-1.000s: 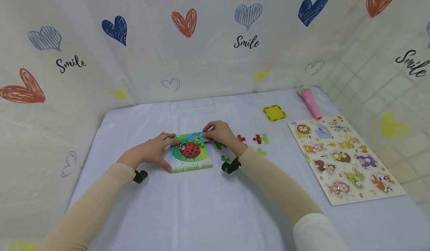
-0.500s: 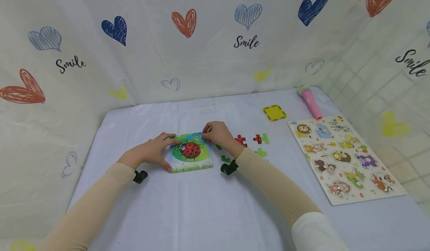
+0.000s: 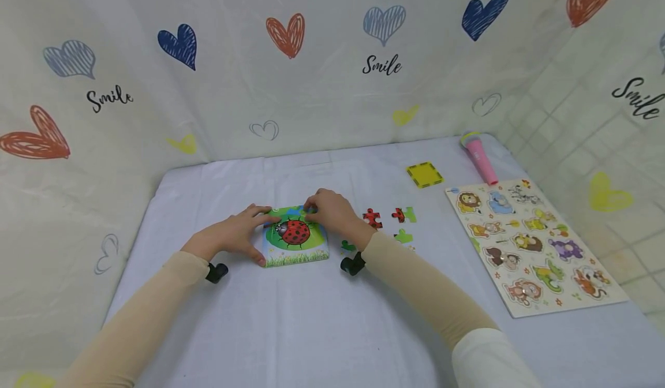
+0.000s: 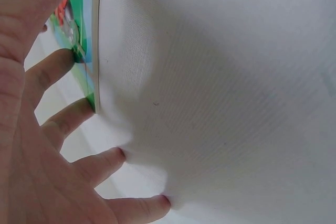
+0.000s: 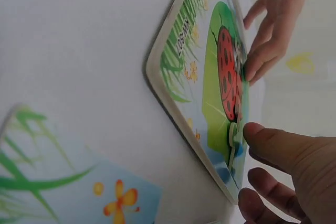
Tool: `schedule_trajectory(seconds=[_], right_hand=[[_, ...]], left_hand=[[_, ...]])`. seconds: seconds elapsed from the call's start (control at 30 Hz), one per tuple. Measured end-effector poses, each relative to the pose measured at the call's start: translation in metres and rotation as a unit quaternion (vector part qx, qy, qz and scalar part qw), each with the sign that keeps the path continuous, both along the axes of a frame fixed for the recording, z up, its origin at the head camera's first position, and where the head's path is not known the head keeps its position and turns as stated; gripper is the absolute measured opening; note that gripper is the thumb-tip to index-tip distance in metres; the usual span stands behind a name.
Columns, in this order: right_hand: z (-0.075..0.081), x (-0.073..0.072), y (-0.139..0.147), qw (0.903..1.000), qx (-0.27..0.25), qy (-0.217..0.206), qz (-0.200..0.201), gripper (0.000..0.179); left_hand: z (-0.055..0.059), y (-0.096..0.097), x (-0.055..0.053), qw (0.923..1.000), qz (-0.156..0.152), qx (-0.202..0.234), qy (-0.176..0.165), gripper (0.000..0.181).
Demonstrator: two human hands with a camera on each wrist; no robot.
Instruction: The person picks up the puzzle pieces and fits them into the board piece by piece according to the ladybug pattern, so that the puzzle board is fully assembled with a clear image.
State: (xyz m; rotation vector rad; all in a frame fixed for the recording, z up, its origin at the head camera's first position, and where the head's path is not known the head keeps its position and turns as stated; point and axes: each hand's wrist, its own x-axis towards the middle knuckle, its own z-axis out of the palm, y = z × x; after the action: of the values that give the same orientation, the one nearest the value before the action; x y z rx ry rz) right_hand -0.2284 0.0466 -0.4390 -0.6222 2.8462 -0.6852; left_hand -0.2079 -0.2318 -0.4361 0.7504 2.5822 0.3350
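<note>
A square ladybug puzzle board (image 3: 298, 257) lies on the white cloth between my hands. My left hand (image 3: 234, 233) spreads over its left side; in the left wrist view two fingertips of the left hand (image 4: 52, 145) touch the board edge, while others rest on the cloth. My right hand (image 3: 335, 212) is over the board's upper right. In the right wrist view, the thumb and fingers of the right hand (image 5: 291, 156) are at a slightly raised puzzle piece (image 5: 232, 134), which they appear to pinch; part of it is hidden.
Loose jigsaw pieces lie right of the board, among them a red one (image 3: 372, 217), a red-and-green one (image 3: 404, 214) and a green one (image 3: 404, 236). Farther right are a yellow square frame (image 3: 425, 174), a pink toy microphone (image 3: 481, 160) and an animal puzzle board (image 3: 535, 249).
My right hand has shifted slightly left across the board's upper edge, from its corner inward. The left hand stays where it was.
</note>
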Motion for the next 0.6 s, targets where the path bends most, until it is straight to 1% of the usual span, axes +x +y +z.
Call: schedule_trajectory(seconds=[0.2,0.37,0.5,0.6], right_hand=[[-0.0003,0.0006,-0.0034,0.9999,0.014,-0.004,0.002,0.029],[-0.0032,-0.0013,-0.0049,0.9999,0.014,-0.007,-0.003,0.029],[-0.0032,-0.0018,-0.0055,0.9999,0.012,-0.009,-0.008,0.028],[-0.0034,-0.0022,-0.0055,0.9999,0.009,-0.009,-0.008,0.027]], left_hand=[[0.0007,0.0000,0.0003,1.0000,0.000,0.000,-0.002,0.111],[0.0027,0.0006,0.0013,1.0000,0.001,0.003,-0.005,0.111],[0.0014,0.0004,0.0009,1.0000,0.002,0.005,-0.005,0.111],[0.0000,0.0002,-0.0004,1.0000,0.001,0.005,-0.001,0.115]])
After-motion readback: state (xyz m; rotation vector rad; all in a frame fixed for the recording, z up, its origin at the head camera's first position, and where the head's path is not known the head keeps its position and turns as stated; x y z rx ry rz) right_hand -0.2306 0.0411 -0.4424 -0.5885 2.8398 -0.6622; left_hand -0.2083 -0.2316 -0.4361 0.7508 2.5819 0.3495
